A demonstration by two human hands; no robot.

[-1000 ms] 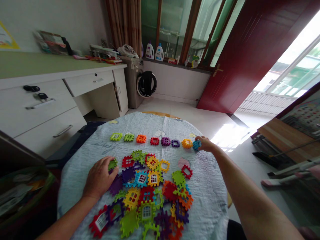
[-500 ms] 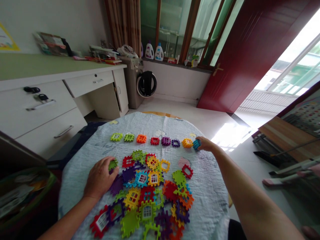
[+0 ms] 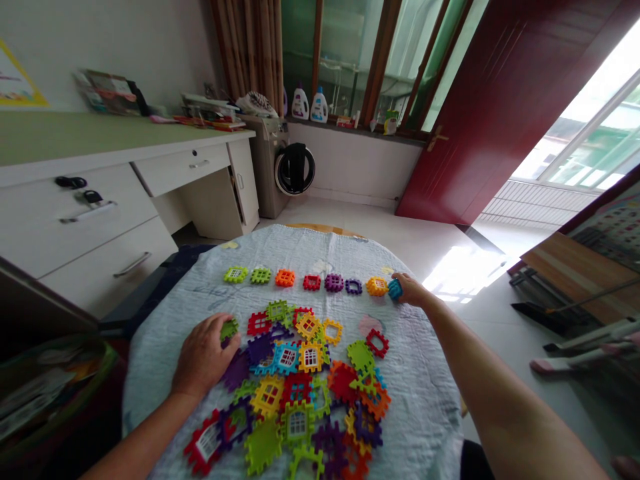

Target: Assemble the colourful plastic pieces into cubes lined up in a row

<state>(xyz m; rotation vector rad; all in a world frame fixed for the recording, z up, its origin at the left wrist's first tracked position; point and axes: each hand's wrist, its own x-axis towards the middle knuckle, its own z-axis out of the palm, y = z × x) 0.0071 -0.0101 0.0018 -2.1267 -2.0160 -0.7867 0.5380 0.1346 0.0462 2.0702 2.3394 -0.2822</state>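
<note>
My right hand (image 3: 407,289) is closed on a blue interlocking block (image 3: 395,289) at the right end of a row, close beside a yellow-orange block (image 3: 377,286). Leftward along that row lie a dark blue block (image 3: 353,287), a purple block (image 3: 334,283), a red block (image 3: 312,283), an orange block (image 3: 285,277) and two green blocks. Left of the loose pile, my left hand (image 3: 205,353) has its thumb and fingers around a green block (image 3: 229,329), partly hidden by them. A purple flat piece (image 3: 236,372) lies just beside its thumb.
Nearer me, a heap of toothed plastic pieces, such as a yellow window piece (image 3: 268,396), covers the middle of the round table with its pale cloth (image 3: 410,373). A white desk (image 3: 105,213) stands at left, a washing machine (image 3: 273,167) behind, a red door (image 3: 470,107) at right.
The view has shifted slightly, and the blue block in my right hand looks turned a little. My left hand stays at the green block.
</note>
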